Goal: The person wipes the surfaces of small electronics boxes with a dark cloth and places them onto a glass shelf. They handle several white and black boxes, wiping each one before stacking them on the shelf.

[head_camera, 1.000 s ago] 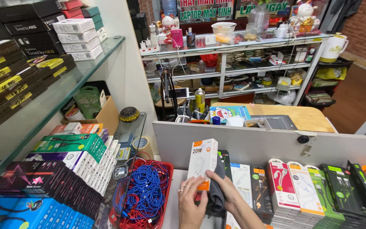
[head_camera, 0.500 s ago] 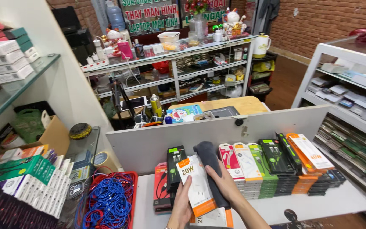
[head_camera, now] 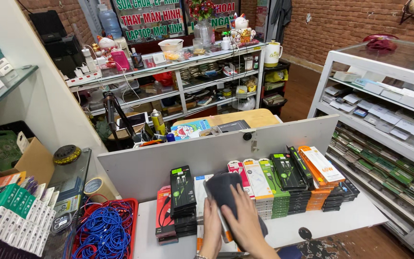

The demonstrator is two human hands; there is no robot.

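A: We start at the left. We see a red basket [head_camera: 131, 225] full of blue cables [head_camera: 102, 231], beside rows of small white boxes [head_camera: 17, 229].

B: Yes, and next to it stands a pile of black packages [head_camera: 183, 192], upright against the white board [head_camera: 207, 156]. We think they lean there so the fronts can be seen.

A: Then our left hand [head_camera: 211, 225]. It lies flat along the left edge of the dark cloth [head_camera: 224, 189], fingers straight, not closed around anything.

B: And our right hand [head_camera: 246, 219] presses open on the same cloth, palm down. The cloth lies over a white and orange box [head_camera: 225, 234], in the middle of the white table [head_camera: 322, 223].

A: We cannot tell if any finger curls under it.

B: To the right, more packages stand in a row, the orange ones [head_camera: 321, 165] last.
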